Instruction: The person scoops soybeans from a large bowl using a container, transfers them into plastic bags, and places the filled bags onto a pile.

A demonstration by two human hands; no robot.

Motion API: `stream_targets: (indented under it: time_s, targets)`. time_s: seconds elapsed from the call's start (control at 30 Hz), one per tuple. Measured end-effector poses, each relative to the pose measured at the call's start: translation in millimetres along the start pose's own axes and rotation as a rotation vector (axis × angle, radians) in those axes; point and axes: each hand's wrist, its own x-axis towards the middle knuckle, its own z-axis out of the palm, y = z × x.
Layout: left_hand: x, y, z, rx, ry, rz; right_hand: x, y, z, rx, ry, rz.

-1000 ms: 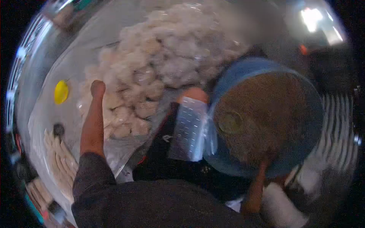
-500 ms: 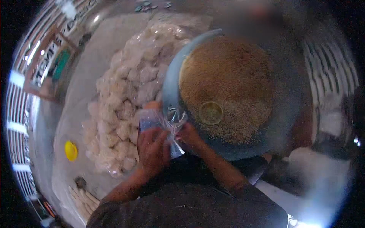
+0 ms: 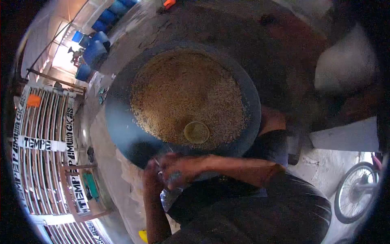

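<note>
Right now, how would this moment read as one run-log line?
left hand and right hand: together, by clear plastic | grip: too blurred to tell | basin: holds grains | round container: among grains

Slatted racks (image 3: 46, 150) lettered "TEMPE" line the left side, near a wooden frame (image 3: 77, 191). Beyond them, blue barrels (image 3: 95, 53) stand before bright daylight (image 3: 65, 57). A bicycle wheel (image 3: 357, 192) shows at lower right, on the pale, worn floor (image 3: 315, 168).
</note>
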Motion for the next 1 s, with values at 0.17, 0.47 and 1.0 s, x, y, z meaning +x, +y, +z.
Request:
stream_targets:
  time_s: [0.17, 0.47, 1.0]
  targets:
    - [53.1, 15.9, 61.7, -0.589, 0.072, -0.219, -7.4, 45.2, -44.9, 0.569, -0.084, 0.756]
    - [59.9, 45.6, 26.3, -0.604, -0.228, -0.511, 20.6, 45.1, -76.0, 0.135, -0.49, 0.7]
    - [-16.7, 20.4, 78.5, -0.315, -0.256, -0.272, -53.4, 237.8, 13.1, -0.527, -0.117, 0.92]
